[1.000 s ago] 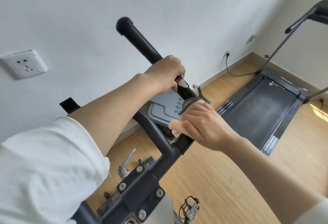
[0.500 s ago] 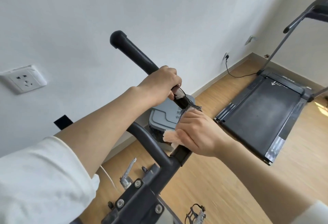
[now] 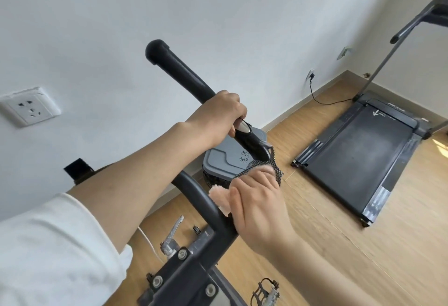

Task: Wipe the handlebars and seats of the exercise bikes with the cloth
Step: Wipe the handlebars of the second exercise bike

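Right hand [image 3: 263, 211], grip wrapped round cloth [image 3: 219, 197] and handlebar [image 3: 179, 67], has slid down from left hand [image 3: 218, 116] (which clasps the bar): this stretch looks wiped.

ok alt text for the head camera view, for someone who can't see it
A person's left hand grips the black exercise-bike handlebar while the right hand holds a peach and dark mesh cloth wrapped around the bar just below it. A treadmill stands on the wooden floor to the right, near a white wall.
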